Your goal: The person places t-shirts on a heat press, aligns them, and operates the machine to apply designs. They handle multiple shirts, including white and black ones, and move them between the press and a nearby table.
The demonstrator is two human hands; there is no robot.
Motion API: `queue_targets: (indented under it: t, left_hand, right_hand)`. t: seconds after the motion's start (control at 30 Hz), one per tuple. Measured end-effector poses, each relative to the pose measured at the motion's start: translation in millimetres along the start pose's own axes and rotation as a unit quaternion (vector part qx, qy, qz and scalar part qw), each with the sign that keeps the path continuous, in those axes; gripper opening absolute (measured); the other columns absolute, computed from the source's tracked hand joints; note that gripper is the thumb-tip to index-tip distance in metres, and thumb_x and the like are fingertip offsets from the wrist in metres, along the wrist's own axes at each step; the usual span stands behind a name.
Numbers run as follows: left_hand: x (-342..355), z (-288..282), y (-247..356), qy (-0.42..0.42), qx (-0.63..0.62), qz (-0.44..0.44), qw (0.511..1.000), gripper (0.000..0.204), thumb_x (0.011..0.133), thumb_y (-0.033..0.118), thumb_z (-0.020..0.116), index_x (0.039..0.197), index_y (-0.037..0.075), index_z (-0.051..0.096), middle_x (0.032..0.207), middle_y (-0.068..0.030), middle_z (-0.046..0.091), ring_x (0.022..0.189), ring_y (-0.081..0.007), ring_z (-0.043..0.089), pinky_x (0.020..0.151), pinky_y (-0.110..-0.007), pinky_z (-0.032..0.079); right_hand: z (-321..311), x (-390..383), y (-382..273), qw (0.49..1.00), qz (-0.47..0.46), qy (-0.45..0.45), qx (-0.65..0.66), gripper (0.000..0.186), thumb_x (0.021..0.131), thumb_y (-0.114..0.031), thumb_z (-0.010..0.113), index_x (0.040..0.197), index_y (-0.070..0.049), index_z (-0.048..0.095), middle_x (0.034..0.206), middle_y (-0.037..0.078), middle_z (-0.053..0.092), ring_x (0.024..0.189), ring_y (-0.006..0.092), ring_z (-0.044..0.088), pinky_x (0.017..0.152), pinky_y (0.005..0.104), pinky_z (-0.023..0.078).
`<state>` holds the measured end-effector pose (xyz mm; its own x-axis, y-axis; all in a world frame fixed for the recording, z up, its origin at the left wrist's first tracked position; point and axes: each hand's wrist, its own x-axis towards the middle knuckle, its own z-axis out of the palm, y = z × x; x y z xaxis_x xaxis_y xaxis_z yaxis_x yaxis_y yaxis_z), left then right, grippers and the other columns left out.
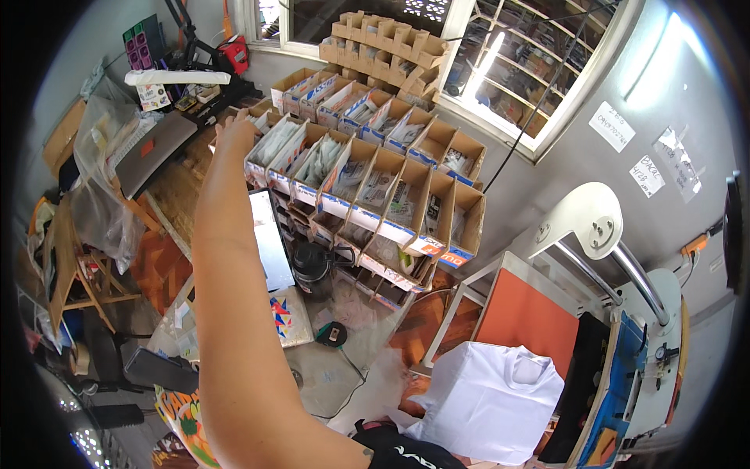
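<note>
My left forearm stretches up the frame to my left hand at the far left end of the cardboard sorter boxes. The fingers are bent and slightly apart at a box edge; I cannot see anything held in them. The upper boxes hold pale packets; lower tiers show beneath. Just right of my forearm are a silver laptop-like panel and a black lidded container. My right hand is out of view.
A cluttered wooden bench and folding chair stand left. Cardboard trays stack by the window. At right are an orange pad, folded white shirt and white press. A tape measure and cord lie centrally.
</note>
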<state>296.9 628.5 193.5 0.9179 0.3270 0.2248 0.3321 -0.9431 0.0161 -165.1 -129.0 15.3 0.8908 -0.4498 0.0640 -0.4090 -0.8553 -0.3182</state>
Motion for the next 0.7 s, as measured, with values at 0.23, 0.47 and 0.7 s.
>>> queue_targets:
  t: [0.23,0.47,0.7]
  left_hand:
    - [22,-13,-7,-0.122,0.110,-0.029,0.986,0.034,0.084,0.009,0.069,0.117,0.012,0.070,0.155,-0.0067,0.039,0.140,-0.0333,0.037,0.113,-0.066,0.027]
    - [15,5,-13,-0.161,0.053,-0.059,0.984,0.056,0.081,0.005,0.070,0.130,0.032,0.064,0.160,-0.0059,0.030,0.147,-0.0338,0.026,0.113,-0.068,0.026]
    - [53,33,-25,-0.311,0.159,-0.085,0.933,0.089,0.074,-0.004,0.075,0.146,0.038,0.045,0.167,-0.0010,0.009,0.151,-0.0400,0.011,0.108,-0.080,0.018]
  right_hand:
    - [5,2,-9,1.000,0.003,-0.012,0.012,0.032,0.086,-0.022,0.058,0.109,-0.001,0.065,0.108,0.023,0.063,0.106,0.0391,0.059,0.097,0.0487,0.043]
    - [10,4,-15,1.000,0.011,-0.013,0.023,0.033,0.087,-0.027,0.057,0.107,-0.002,0.067,0.106,0.023,0.064,0.104,0.0385,0.060,0.095,0.0489,0.044]
    - [14,4,-20,0.999,0.021,-0.023,0.026,0.035,0.088,-0.031,0.055,0.104,-0.003,0.068,0.105,0.023,0.065,0.101,0.0379,0.061,0.093,0.0491,0.045]
